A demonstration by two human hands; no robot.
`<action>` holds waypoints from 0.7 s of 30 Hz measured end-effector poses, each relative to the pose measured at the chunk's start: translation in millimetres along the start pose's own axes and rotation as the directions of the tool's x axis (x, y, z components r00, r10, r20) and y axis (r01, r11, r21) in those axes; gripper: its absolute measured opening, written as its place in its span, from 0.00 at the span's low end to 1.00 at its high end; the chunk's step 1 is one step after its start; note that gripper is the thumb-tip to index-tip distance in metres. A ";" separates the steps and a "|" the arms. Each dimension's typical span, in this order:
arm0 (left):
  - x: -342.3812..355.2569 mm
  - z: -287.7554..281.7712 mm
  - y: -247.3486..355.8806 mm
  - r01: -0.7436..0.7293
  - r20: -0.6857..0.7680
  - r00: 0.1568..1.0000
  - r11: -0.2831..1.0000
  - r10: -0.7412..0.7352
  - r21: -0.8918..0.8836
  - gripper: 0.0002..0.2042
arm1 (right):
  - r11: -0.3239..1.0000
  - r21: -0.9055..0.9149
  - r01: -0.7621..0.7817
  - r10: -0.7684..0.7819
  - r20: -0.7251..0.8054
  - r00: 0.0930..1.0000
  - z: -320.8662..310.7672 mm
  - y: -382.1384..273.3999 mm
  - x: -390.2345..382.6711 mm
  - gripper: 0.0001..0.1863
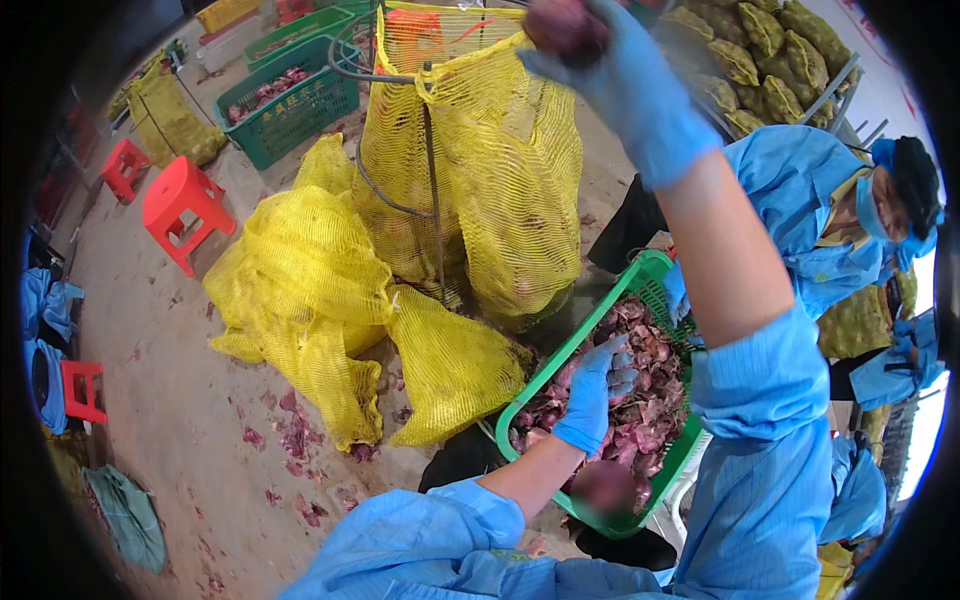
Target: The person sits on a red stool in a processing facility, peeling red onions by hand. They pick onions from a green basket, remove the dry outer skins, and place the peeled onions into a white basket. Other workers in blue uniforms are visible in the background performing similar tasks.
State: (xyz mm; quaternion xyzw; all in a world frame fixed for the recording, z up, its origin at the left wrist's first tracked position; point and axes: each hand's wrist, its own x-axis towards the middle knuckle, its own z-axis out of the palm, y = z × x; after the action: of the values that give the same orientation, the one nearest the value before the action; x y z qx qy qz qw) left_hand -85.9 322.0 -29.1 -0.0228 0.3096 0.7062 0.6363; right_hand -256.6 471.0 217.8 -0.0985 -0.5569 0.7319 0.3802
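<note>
My right hand [640,95], in a blue glove, is raised at the top with its fingers closed around a red onion [562,30]. The onion is above the rim of a tall yellow mesh bag [510,190], which hangs on a metal frame [432,180] and has onions low inside. My gloved left hand [590,398] rests in a green crate [655,266], its fingers stretched out over loose onion skins [640,425]. A blurred round onion [603,487] lies at the crate's near end.
Yellow mesh bags [300,265] lie slumped left of the frame. Beyond are red stools [180,205] and a dark green crate [300,115] with onions. A co-worker in blue [800,200] sits across the crate at right. Filled sacks [770,60] are stacked behind. Skins [295,435] litter the floor.
</note>
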 end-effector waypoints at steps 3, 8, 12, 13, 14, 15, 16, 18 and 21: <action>-3.1 -4.2 9.6 0.033 0.048 0.998 0.999 -0.031 -0.040 0.18 | 0.989 -0.147 -0.026 0.025 -0.010 1.000 -11.6 15.4 48.9 0.19; -2.9 -9.1 17.3 -0.011 0.007 1.000 0.980 0.013 -0.197 0.17 | 0.920 -0.377 0.110 -0.172 -0.133 0.976 -61.8 54.8 -59.9 0.17; -2.8 -11.5 20.3 -0.181 -0.065 0.983 0.954 0.170 -0.240 0.15 | 0.881 -0.373 -0.291 0.062 -0.518 0.853 -189.1 114.9 -237.2 0.13; -7.1 -10.2 27.3 -0.124 -0.064 0.992 0.969 0.113 -0.215 0.16 | 0.763 -0.400 -0.507 0.151 -0.653 0.742 -215.2 122.9 -297.9 0.12; -4.8 -8.3 33.9 -0.090 -0.049 0.995 0.977 0.082 -0.193 0.17 | 0.617 -0.390 -0.684 0.206 -0.759 0.618 -238.2 129.7 -348.0 0.11; -4.6 -5.6 30.8 -0.086 -0.018 0.996 0.985 0.084 -0.153 0.18 | 0.581 -0.246 -0.776 0.250 -0.853 0.458 -257.8 144.9 -405.0 0.12; -3.6 -3.5 23.0 -0.088 0.009 0.996 0.990 0.090 -0.108 0.20 | 0.544 -0.081 -0.835 0.297 -0.912 0.283 -268.1 159.9 -464.2 0.13; -1.8 -0.3 9.7 -0.076 0.069 0.994 0.995 0.080 -0.060 0.21 | 0.253 -0.444 -0.860 0.284 -0.815 0.505 -261.7 173.4 -546.5 0.16; 3.2 2.2 -6.5 -0.058 0.076 0.995 0.998 0.057 -0.001 0.22 | 0.204 -0.372 -0.906 0.284 -0.863 0.418 -237.6 173.9 -554.8 0.18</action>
State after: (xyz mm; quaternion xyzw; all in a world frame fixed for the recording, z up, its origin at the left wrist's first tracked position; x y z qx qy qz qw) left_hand -79.8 325.8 -31.4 0.0136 0.2863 0.7243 0.6271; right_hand 184.2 261.4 -177.5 -0.7265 -0.5635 0.3815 0.0953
